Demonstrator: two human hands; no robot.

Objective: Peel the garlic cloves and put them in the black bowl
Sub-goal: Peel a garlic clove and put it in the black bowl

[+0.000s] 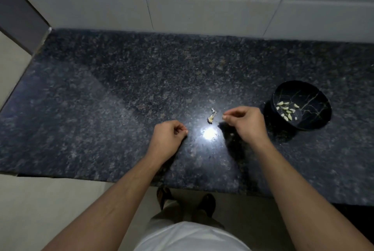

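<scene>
The black bowl [312, 126] stands on the dark granite counter [121, 99] at the right, with several peeled garlic cloves [287, 109] lying inside it. A small garlic remnant of stem and skin [211, 117] lies on the counter between my hands. My right hand [245, 122] hovers just right of the remnant and left of the bowl. Its fingers are curled and its thumb and forefinger are pinched together; I cannot tell whether a scrap sits between them. My left hand [169, 135] rests lower left of the remnant, with its fingers curled and nothing visible in it.
A bright light reflection [209, 134] glares on the counter between my hands. A white tiled wall [202, 4] runs along the back. The counter's front edge lies near my body, and its left end stops at a dark frame [22, 18].
</scene>
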